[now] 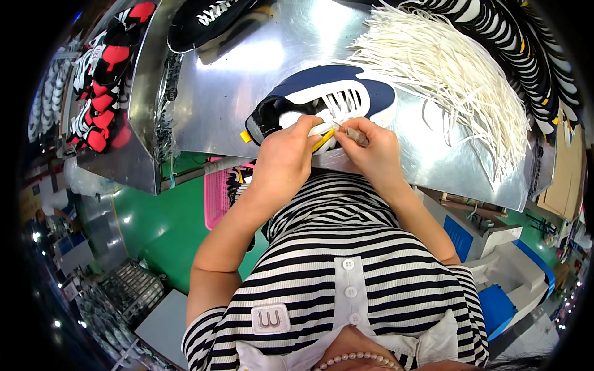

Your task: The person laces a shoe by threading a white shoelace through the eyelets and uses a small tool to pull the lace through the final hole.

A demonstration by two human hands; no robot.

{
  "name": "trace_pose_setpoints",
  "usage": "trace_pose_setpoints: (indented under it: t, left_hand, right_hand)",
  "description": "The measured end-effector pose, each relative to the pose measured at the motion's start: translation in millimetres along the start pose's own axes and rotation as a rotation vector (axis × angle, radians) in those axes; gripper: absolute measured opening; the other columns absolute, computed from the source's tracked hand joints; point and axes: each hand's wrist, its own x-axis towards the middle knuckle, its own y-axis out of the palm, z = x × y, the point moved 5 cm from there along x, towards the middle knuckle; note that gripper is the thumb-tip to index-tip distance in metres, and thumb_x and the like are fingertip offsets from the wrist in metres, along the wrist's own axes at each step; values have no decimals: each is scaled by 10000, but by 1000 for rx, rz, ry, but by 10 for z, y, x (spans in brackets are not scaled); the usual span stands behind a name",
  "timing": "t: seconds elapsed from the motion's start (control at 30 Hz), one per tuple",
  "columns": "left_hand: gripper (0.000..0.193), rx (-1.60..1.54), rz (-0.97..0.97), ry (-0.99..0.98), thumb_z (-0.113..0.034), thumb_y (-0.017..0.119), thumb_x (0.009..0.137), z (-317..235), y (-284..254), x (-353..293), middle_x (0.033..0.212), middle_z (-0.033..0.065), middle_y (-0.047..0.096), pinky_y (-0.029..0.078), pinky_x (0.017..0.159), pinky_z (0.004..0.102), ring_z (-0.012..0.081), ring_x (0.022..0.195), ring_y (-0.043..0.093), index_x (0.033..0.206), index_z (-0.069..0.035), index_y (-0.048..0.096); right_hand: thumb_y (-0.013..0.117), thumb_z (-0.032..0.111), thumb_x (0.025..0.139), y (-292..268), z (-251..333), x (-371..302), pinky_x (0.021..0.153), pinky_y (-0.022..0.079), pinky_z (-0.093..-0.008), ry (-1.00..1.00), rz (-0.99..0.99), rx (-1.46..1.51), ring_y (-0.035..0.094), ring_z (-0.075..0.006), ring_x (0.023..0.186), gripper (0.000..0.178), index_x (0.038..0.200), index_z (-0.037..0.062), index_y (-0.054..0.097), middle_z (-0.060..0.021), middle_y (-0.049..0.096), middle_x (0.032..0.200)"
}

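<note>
A navy and white sneaker (375,93) with black lining and a yellow heel tab lies on the metal table, toe to the right. My left hand (286,159) grips its near edge by the lacing, thumb and fingers pinched on the white part there. Whether a lace is also between those fingers cannot be made out. In my right hand (377,156), closed, is a small hand tool (357,137) with a brownish grip. Its thin tip points at the lacing beside the left fingertips. White lacing rows (342,104) cross the shoe's middle.
A big heap of white laces (442,86) spreads over the right of the metal table (213,111). A black shoe (207,21) stands at the far left, with red and black shoes (102,93) beyond. Shoe rows (526,55) line the far right. A pink basket (216,201) sits below the table.
</note>
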Motion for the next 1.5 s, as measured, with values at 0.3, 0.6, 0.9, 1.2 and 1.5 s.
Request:
trace_pose_setpoints:
  t: [0.3,0.6,0.9,1.2,1.5]
  left_hand:
    - [251,-80,5,-53,-178,668,922,-43,-66,67,858,196,680,507,689,406,364,788,671,1108,-27,595]
    - [248,42,-166,-18,-137,741,855,-51,20,95,833,159,697,521,625,363,316,723,696,1043,-36,616]
    - [252,75,-213,73,-163,747,860,-49,28,112,789,138,683,491,592,389,302,666,667,1044,-41,625]
    - [234,41,-180,321,-81,717,864,-52,66,94,711,134,630,468,567,389,308,614,621,1076,-33,629]
    - [229,-1,-147,85,-91,681,900,13,-10,76,855,158,693,492,620,368,304,699,669,1117,-41,625]
  right_hand:
    - [726,123,877,-12,65,129,569,439,-200,-7,28,460,539,-27,637,128,911,3,699,13,651,716]
    - [655,122,943,-71,55,17,631,476,-256,-6,103,428,613,-112,691,200,1070,18,540,-85,686,834]
    - [614,120,961,-163,76,-26,623,504,-327,-44,173,215,672,-233,669,159,1018,13,513,-148,690,821]
    - [608,159,944,78,163,177,621,501,-454,-29,166,32,655,-384,681,172,981,18,517,-169,666,730]
    - [598,150,952,-385,192,30,642,505,-378,-15,323,34,671,-304,682,153,1043,31,568,-141,672,743]
